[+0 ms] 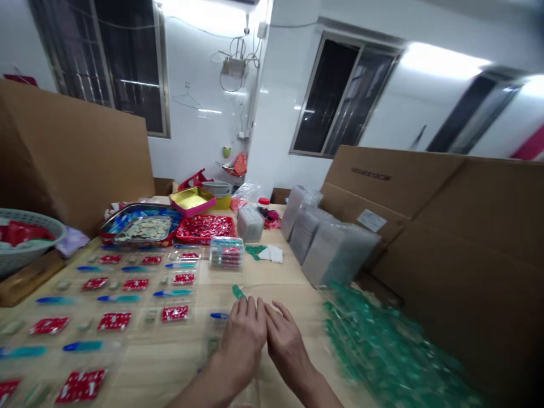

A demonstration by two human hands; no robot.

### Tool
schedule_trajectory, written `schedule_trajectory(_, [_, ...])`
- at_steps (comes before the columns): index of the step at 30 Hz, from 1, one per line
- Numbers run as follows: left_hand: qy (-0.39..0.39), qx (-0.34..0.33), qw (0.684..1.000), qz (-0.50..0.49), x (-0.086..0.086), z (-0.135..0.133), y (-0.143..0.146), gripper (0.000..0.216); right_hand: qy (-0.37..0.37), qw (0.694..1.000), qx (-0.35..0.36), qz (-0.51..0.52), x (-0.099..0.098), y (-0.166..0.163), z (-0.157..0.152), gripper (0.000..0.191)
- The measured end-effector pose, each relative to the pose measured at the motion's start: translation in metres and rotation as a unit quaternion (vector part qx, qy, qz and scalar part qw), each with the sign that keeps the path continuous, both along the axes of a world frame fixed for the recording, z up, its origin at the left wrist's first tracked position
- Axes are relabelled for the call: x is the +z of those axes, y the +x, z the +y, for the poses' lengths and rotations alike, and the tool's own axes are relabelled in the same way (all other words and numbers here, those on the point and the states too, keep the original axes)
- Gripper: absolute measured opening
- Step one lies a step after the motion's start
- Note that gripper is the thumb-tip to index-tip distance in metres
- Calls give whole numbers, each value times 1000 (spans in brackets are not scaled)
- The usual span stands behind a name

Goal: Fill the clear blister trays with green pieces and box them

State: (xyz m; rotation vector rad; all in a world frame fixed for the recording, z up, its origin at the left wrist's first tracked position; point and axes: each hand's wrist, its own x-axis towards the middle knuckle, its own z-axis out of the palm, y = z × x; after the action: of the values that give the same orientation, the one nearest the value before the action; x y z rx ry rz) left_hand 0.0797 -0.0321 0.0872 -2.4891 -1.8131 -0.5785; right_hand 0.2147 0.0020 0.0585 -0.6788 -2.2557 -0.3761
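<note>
My left hand (243, 335) and my right hand (285, 340) lie side by side, palms down, on the wooden table (272, 277). Their fingers are stretched out flat and close together. A small green piece (238, 292) sticks out just past my left fingertips, and a blue pen-like piece (219, 315) lies at their left. I cannot tell whether either hand presses on something beneath it. Rows of clear packs (114, 322) with red cards and blue pens cover the table to the left of my hands.
A heap of green packs (382, 345) lies at the right. Stacks of clear sleeves (335, 252) stand behind it against cardboard boxes (450, 226). At the back are a red tray (205, 226), a metal tray (142, 226), a clear box (226, 252) and a basket (25, 238).
</note>
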Motion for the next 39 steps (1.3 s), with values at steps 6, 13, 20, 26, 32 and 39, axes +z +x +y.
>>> schedule_trajectory(6, [38,44,976,-208,4,0,-60,40,-268,928,-50,254,-14,-27,14,57])
schedule_trajectory(13, [-66,145,785,-599,-9,20,-95,39,-601,702,19,381,-47,-28,33,42])
schedule_trajectory(20, [-86,261,865,-420,-76,25,-97,8,-633,682,-14,365,-67,-16,31,32])
schedule_trajectory(26, [-91,276,915,-281,-96,21,-92,25,-618,715,-67,320,-86,-10,26,17])
schedule_trajectory(32, [-96,259,934,-227,-103,16,-97,38,-594,754,-125,251,-86,-10,17,3])
schedule_trajectory(39, [36,102,994,-21,-139,12,-95,50,-480,834,-209,177,-69,-3,3,12])
